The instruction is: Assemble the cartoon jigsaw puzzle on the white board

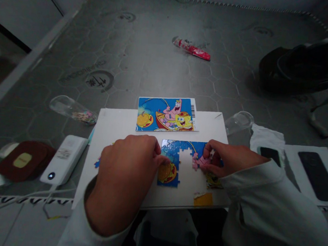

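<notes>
A partly joined jigsaw puzzle lies on a white board, with a gap in its middle. My left hand is closed at the puzzle's left edge, the thumb reaching over the burger picture; whatever is between its fingers is hidden. At the right part, my right hand pinches a jigsaw piece, mostly covered by the fingers, beside a pink joined section. Behind the puzzle lies a picture card showing cartoon figures in a boat. Loose pieces peek out left of my left hand.
Clear tubes stand off both sides: the left tube holds small colourful bits, the right tube lies by a tissue. Also around are a power bank, a brown case, a phone box, a red packet and a dark bag.
</notes>
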`<state>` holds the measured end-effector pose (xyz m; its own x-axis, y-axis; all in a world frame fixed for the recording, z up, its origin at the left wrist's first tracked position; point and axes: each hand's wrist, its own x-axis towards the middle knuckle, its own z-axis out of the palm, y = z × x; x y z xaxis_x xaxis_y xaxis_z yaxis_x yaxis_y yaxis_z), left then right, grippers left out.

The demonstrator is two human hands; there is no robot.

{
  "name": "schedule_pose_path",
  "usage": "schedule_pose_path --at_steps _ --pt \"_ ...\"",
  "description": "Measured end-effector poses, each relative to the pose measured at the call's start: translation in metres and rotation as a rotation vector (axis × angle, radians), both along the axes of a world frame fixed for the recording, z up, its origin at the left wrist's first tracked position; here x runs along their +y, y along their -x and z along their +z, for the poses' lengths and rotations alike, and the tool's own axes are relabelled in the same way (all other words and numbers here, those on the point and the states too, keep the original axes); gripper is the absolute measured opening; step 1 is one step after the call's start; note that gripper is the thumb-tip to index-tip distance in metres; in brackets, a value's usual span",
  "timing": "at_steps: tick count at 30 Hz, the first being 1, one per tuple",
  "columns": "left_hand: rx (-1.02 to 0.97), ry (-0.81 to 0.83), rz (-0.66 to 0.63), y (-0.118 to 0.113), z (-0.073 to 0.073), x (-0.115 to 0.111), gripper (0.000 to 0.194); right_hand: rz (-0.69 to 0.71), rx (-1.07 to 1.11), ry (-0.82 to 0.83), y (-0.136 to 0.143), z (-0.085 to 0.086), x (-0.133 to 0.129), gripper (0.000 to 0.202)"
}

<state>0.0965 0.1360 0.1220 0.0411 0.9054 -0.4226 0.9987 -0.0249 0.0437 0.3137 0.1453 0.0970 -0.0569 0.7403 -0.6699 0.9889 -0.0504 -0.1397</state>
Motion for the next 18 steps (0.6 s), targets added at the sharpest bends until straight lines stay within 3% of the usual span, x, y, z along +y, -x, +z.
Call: schedule_pose_path --at_steps 7,11,15,18 --pt "0.010 -0.012 -0.011 -0.004 0.001 -0.002 0.020 0.044 -0.055 0.011 -0.002 -0.002 0.001 0.018" --pt "-0.006 -0.007 -0.018 -0.004 0.001 -0.004 0.016 0.081 0.019 -0.014 -0.012 -0.010 0.002 0.023" --pt "-0.039 -0.028 0.031 0.013 0.006 -0.003 0.018 0.105 0.136 -0.089 -0.024 -0.017 0.001 0.028" --pt "-0.035 -0.044 0.108 0.037 0.012 -0.002 0.016 0.072 0.156 -0.085 -0.022 -0.011 -0.004 0.029"
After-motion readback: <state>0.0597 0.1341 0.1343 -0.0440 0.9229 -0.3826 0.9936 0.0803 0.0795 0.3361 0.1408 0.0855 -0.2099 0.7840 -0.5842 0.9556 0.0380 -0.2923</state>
